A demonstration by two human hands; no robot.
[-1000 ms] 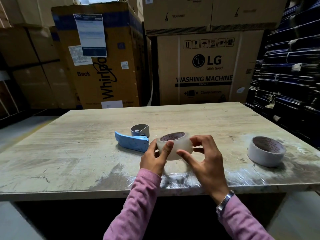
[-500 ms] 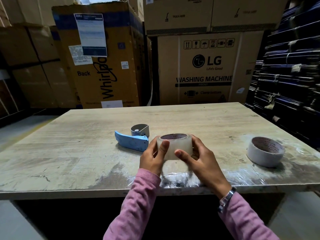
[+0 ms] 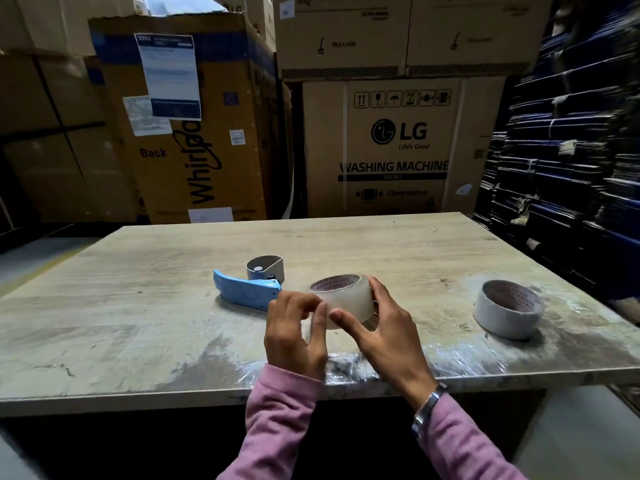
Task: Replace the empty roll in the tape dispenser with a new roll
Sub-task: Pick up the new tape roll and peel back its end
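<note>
Head view: my right hand cups the new roll, thumb reaching across its near face and fingers curled round the far right side, so that grip is what carries it just above the table. My left hand sits at the roll's near left edge with thumb and fingertips drawn together in a narrow pinch against the clear wrap; I judge it is feeling for the loose tape end, though I cannot tell whether it has any tape caught yet.

To do this well, I would keep the right hand firm on the sides rather than squeezing the core, and turn the roll slowly so the left nail can find the seam. Clear tape hides its own end, so touch matters more than sight here. Peel a short tab only; a long one will fold back and stick.

The dispenser lies just left of my hands, blue handle toward me, its grey hub bare. The other roll sits well apart on the right, flat on the table; it is probably the spent one.
</note>
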